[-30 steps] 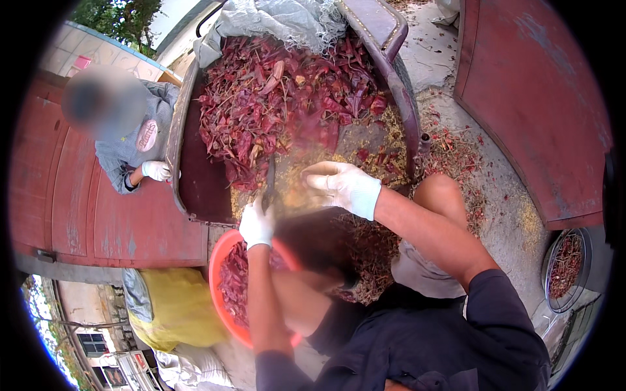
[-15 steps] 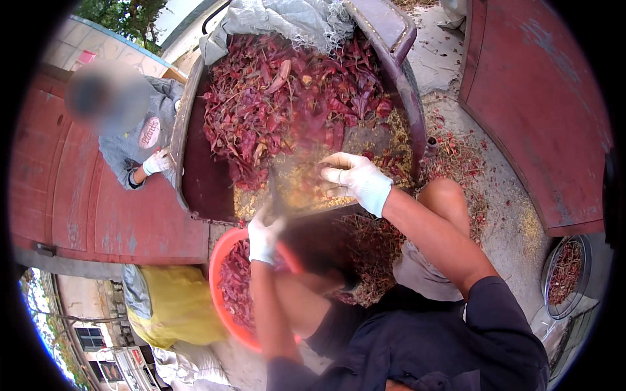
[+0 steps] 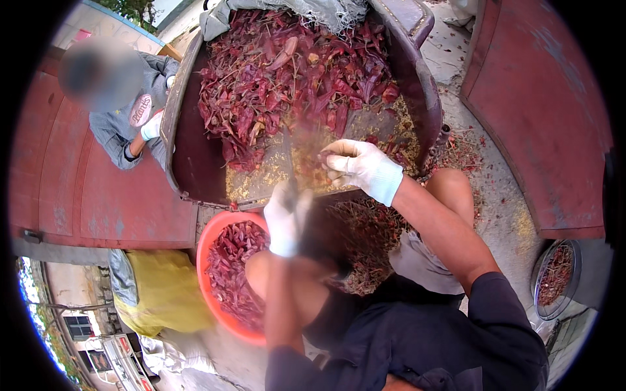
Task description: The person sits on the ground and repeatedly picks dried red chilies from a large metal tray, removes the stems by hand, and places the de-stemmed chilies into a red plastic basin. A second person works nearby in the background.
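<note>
My left hand (image 3: 287,218), in a white glove, is above the orange tub's right side near the trough's front edge. It is closed round a long, thin, dark tool (image 3: 289,159), too smeared by motion to name more exactly. My right hand (image 3: 355,166), also gloved, is just right of it over the trough's front. Its fingers pinch a dried red chili (image 3: 324,157), mostly hidden by them. Beyond both hands lies a heap of dried red chilies (image 3: 287,85). Yellow seeds (image 3: 261,177) cover the trough floor before it.
The heap fills a metal trough (image 3: 179,124), partly under a grey woven sheet (image 3: 287,8). An orange tub (image 3: 204,260) of chilies stands at left. Stems (image 3: 375,244) litter the ground. A co-worker's gloved hand (image 3: 151,127) is at the trough's left edge. A bowl (image 3: 540,293) stands right.
My left hand has moved right and slightly up, closer to my right hand. My right hand stays pinched. The view has shifted, so more of the tub shows.
</note>
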Demonstrator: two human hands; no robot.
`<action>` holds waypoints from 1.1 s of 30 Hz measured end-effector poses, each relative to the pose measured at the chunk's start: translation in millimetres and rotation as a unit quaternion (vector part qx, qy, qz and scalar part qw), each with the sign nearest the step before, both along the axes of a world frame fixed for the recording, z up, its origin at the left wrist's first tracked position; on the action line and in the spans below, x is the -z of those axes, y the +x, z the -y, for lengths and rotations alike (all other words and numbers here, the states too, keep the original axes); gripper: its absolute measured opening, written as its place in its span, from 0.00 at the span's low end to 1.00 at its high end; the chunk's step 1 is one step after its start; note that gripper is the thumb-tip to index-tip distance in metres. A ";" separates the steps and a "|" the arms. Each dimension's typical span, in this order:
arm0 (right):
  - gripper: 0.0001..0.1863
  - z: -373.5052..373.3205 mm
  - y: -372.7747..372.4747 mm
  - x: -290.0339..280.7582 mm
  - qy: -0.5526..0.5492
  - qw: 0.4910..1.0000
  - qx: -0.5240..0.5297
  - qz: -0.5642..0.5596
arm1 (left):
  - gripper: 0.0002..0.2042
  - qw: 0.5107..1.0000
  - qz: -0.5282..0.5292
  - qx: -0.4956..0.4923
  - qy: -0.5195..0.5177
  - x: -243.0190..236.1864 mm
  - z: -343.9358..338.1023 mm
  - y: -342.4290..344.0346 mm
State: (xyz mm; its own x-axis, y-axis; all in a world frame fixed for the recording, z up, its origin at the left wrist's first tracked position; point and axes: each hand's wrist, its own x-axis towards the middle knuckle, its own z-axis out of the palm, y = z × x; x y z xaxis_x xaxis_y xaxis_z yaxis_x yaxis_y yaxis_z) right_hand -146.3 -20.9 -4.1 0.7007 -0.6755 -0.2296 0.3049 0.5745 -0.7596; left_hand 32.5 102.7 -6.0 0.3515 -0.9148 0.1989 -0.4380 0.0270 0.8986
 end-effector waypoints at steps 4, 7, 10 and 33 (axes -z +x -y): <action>0.12 -0.6 0.5 3.0 0.016 0.999 -0.034 0.023 | 0.21 0.993 0.100 0.052 -0.026 12.1 4.5 -2.3; 0.13 -0.5 -0.6 8.2 0.023 0.997 -0.061 0.050 | 0.21 0.988 0.138 0.064 0.003 13.8 8.2 -4.7; 0.12 -0.3 -1.8 10.6 0.024 0.994 -0.089 0.058 | 0.22 0.978 0.191 0.076 -0.017 6.0 10.5 -12.6; 0.05 -14.7 4.3 -1.5 -0.036 0.994 0.058 -0.090 | 0.13 0.948 0.315 -0.023 -0.030 7.5 -1.3 -20.9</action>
